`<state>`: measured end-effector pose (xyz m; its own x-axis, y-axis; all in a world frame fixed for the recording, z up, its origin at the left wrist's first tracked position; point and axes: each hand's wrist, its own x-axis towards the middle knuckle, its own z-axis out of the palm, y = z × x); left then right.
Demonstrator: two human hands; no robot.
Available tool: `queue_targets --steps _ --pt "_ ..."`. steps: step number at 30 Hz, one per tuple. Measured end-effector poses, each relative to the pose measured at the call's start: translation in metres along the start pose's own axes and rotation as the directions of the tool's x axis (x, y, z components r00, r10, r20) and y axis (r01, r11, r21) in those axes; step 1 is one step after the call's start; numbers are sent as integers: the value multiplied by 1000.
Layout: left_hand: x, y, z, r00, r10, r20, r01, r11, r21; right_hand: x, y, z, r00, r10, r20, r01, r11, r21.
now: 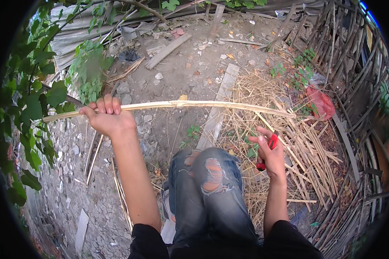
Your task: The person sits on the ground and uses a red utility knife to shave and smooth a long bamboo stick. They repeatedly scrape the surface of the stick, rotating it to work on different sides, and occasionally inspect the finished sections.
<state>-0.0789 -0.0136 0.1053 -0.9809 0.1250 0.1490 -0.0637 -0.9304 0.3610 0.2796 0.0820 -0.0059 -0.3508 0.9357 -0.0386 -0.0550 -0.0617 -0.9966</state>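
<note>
Green leaves [34, 103]: far left, by the stick's end.
Left hand [110, 118]: fingers closed around long pale stick [194, 103], near its left end.
Long pale stick: crosswise beyond the knees, slightly bowed, right end over the straw [259, 93].
Jeans [203, 198]: centre, torn at knees.
Plank [229, 80]: on ground, stick passing above it.
Right hand [269, 156]: partly curled around red tool [273, 141], kind unclear; below stick, apart.
Split strips [320, 159]: piled right of right hand.
Branch fence [348, 64]: right edge.
</note>
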Motion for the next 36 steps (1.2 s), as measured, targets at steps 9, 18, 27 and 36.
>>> queue_targets --steps 9,18,27,36 --pt "-165 39 -89 878 -472 -82 473 828 302 12 -23 57 977 -188 -101 214 844 493" --pt "-203 109 -116 525 -270 807 -722 360 590 -12 -34 47 970 -224 93 193 946 261" --pt "-190 108 -123 326 -940 96 35 113 993 -27 -48 61 968 -51 247 14 989 149" --pt "-200 86 -148 517 -840 167 -6 192 981 -25 9 47 980 -93 177 26 937 349"
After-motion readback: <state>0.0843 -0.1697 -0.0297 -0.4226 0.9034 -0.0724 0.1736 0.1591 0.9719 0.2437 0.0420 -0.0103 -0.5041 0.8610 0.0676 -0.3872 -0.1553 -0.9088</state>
